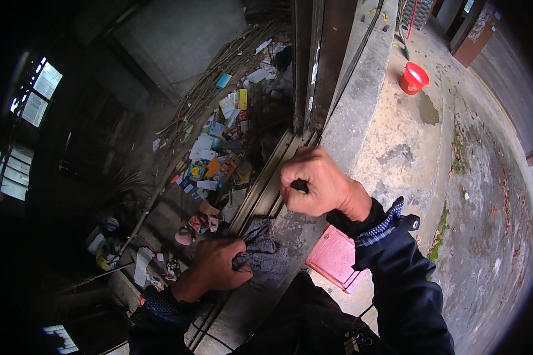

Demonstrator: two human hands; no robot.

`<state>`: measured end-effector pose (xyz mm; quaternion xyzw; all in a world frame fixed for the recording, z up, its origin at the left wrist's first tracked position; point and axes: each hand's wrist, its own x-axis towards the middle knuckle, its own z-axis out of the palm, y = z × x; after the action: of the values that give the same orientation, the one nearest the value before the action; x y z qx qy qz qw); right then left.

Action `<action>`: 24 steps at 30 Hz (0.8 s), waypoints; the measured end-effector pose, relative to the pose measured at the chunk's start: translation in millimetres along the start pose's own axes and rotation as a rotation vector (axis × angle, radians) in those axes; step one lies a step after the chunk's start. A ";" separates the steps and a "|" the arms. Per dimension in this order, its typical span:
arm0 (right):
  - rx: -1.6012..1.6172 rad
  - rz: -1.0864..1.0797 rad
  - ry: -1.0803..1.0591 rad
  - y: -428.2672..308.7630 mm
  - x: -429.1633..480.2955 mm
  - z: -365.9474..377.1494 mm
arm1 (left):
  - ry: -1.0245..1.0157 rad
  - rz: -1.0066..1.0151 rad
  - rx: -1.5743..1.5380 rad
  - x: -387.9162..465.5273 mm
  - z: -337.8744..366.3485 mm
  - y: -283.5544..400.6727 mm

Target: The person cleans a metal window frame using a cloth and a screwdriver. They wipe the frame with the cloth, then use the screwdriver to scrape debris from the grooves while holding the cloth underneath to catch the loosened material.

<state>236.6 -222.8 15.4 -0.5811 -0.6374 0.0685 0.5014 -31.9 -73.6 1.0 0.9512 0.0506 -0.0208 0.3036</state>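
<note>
My left hand (pixel 220 266) grips one end of a damp-looking grey cloth (pixel 264 253), which trails over the concrete sill (pixel 300 235). Above the metal window track (pixel 260 188), my right hand (pixel 315 182) is curled into a loose fist. A dark gap with a small pale spot shows inside its fingers; whether it holds something cannot be told. Brown sliding-window frames (pixel 320 66) stand on the track beyond that hand. Below my right wrist, outside the sill, is a pink-red stool or box (pixel 335 255), partly hidden by my sleeve.
Indoors, left of the sill, lie scattered books and papers (pixel 204 146) beside a long pile of sticks (pixel 213 75). Outside, a red bucket (pixel 414 79) with whitish contents stands on the concrete ground. A black cable (pixel 359 49) runs along the upper sill.
</note>
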 end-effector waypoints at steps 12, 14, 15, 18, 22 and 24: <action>-0.081 -0.076 -0.062 -16.6 -4.2 22.8 | -0.009 0.012 0.034 0.6 1.6 -3.8; -0.105 -0.066 -0.045 -7.7 -2.3 20.3 | 0.008 0.017 0.008 -0.6 2.0 -4.6; -0.110 -0.056 -0.043 -3.4 -2.4 20.0 | 0.030 0.029 0.020 -1.7 2.8 -4.5; -0.181 -0.008 -0.101 6.7 -4.3 19.6 | 0.042 -0.001 0.040 -4.4 3.4 -4.7; -0.238 0.027 -0.107 9.8 -3.7 21.5 | -0.002 -0.032 0.010 -2.8 2.9 -7.5; -0.176 0.082 -0.080 6.8 -2.5 19.1 | 0.000 -0.047 -0.016 -1.7 2.2 -8.4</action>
<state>227.0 -213.3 0.2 -0.6453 -0.6360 0.0559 0.4196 -34.5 -68.2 -5.5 0.9473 0.0733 -0.0277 0.3107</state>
